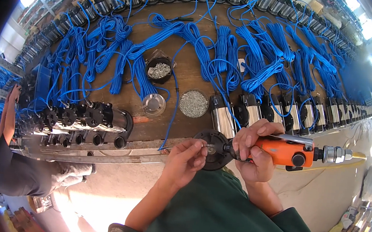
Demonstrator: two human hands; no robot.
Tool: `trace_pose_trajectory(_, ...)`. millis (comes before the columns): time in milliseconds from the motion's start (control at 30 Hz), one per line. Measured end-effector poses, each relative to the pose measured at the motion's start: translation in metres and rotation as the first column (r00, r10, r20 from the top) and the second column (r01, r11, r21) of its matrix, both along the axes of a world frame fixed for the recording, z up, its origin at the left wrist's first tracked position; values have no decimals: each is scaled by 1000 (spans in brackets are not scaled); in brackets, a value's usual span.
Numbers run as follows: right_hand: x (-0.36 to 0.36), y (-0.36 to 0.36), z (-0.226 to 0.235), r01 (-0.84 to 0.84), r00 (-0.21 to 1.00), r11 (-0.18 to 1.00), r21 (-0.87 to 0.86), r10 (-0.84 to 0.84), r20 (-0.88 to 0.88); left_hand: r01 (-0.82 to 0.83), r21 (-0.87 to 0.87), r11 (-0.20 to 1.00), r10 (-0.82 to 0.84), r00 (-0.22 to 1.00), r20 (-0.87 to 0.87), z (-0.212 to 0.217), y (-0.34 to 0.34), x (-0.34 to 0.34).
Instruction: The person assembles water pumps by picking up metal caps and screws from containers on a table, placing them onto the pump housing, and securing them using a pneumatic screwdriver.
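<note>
My right hand (256,147) wraps round an orange air screwdriver (282,153) with a silver lever along its top. Its nose points left, toward a round black pump end (210,162) at the table's near edge. My left hand (184,161) is closed in a pinch at the left side of that black part; a small metal piece shows by the fingertips, too small to name. Just beyond my hands, a round dish of small screws (193,104) sits on the table. A black bowl of screws (159,70) and a clear round dish (154,104) stand farther left.
Steel pumps (251,107) line the near edge at right, with more pumps (103,118) lying at left. Bundles of blue cable (259,55) cover much of the table (176,80). At far left stands another person (24,166). A yellow hose (358,155) runs from the screwdriver.
</note>
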State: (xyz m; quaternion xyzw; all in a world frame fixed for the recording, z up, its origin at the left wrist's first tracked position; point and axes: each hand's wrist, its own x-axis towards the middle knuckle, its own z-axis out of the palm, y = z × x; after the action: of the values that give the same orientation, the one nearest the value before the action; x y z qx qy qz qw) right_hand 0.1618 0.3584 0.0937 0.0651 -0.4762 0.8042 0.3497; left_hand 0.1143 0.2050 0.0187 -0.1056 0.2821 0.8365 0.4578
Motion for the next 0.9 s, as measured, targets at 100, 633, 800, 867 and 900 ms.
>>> trace_pose_trajectory(100,-2,-1,-1,22,1000,999,28,-22,-3,13,88,996,-12,1000,-13,4,0,0)
trace_pose_trajectory(633,-19,29,-22,119,982,989,83,-130,138,-68,-439,896,-412,238,-879,-24,45,-71)
trace_pose_trajectory(800,-18,28,-40,79,932,981,178,-136,336,-152,-532,833,-531,49,-846,-29,53,-68)
trace_pose_trajectory(867,-17,25,-41,65,914,973,221,-147,379,-155,-468,870,-464,64,-884,-34,51,-66)
trace_pose_trajectory(900,-18,24,-39,57,917,971,233,-143,372,-158,-436,886,-430,74,-900,-36,50,-66)
